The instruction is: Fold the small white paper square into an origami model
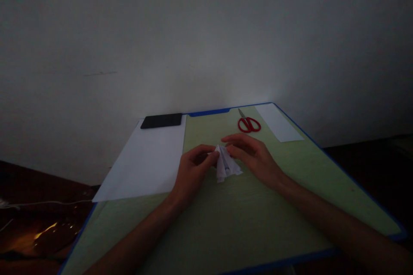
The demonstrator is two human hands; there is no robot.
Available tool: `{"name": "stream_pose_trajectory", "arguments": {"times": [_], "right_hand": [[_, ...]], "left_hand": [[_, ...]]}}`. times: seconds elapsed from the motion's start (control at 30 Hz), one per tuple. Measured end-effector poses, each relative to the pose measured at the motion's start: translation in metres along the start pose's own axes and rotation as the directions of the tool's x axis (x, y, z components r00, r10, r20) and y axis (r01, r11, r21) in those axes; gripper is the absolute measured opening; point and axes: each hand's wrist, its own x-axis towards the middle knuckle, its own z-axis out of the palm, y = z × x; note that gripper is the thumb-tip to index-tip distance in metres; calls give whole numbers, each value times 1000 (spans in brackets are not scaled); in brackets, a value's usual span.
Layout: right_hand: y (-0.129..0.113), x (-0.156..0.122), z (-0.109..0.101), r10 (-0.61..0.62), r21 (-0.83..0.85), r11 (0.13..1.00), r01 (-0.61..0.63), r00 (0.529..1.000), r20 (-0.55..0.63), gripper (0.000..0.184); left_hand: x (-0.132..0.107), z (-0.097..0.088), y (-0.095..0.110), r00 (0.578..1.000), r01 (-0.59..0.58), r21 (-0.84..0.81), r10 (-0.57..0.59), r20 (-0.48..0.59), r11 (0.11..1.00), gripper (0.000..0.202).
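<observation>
A small piece of folded white paper [227, 167] is held just above the middle of the table, its point toward the wall and its wider, uneven end toward me. My left hand [195, 167] pinches its left side between thumb and fingers. At its upper right, my right hand [251, 152] curves in with thumb and fingertips touching the paper; part of that grip is hidden behind the folds. Beyond my right hand lie red-handled scissors [249, 124], blades pointing toward the wall.
The pale green table [258, 219] has a blue edge and stands against a grey wall [200, 38]. On the left, a black flat device [161, 120] rests on large white paper [145, 159]. A white paper strip [279, 122] lies at the far right. A thin white cable [58, 202] runs at left.
</observation>
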Motion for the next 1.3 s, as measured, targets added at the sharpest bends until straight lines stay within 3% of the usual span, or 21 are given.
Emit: {"name": "stream_pose_trajectory", "arguments": {"times": [0.1, 0.3, 0.8, 1.3], "right_hand": [[-3, 1, -2, 8, -20, 1000, -8, 1000, 18, 12], [-2, 3, -2, 46, -6, 999, -46, 998, 37, 12], [-7, 2, -9, 21, -112, 994, -12, 996, 87, 15], [-10, 3, -14, 41, -99, 995, -27, 989, 143, 14]], "left_hand": [[-1, 0, 3, 999, -20, 54, 19, 32, 998, 14], [-3, 0, 4, 996, -53, 105, 46, 70, 993, 16], [-6, 1, 7, 995, -85, 94, 79, 66, 992, 16], [-8, 0, 7, 992, -86, 86, 77, 98, 993, 13]]}}
